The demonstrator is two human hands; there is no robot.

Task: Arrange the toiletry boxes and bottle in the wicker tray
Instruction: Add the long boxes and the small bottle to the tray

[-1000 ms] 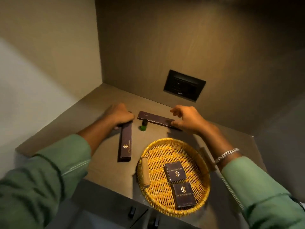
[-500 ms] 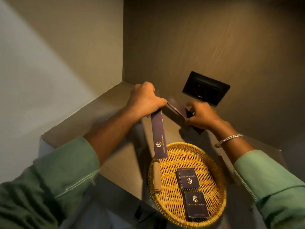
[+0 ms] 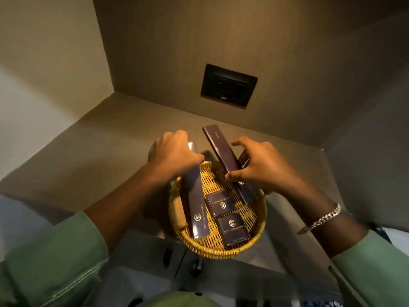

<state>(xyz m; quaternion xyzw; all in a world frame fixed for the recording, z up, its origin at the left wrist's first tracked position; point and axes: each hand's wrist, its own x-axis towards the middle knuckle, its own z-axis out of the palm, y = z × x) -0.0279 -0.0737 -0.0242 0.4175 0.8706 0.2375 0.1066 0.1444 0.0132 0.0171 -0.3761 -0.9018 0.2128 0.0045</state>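
A round yellow wicker tray [image 3: 254, 240] sits at the counter's front edge. Two small dark square boxes [image 3: 221, 204] [image 3: 234, 229] lie flat in its right half. My left hand [image 3: 174, 154] grips the far end of a long dark box [image 3: 197, 207], which rests lengthwise in the tray's left half. My right hand [image 3: 263, 167] holds a second long dark box [image 3: 223, 156], tilted over the tray with its lower end near the right rim. The green bottle is hidden from view.
A wooden handle [image 3: 178, 212] runs along the tray's left rim. A black socket plate [image 3: 229, 85] is set in the back wall. Walls enclose the brown counter [image 3: 88, 158] on the left and behind. Dark fittings [image 3: 195, 265] show below the counter's front edge.
Both hands lifted their long boxes from the counter and brought them over the tray. The left box now lies in the tray; the right one hangs tilted above it.
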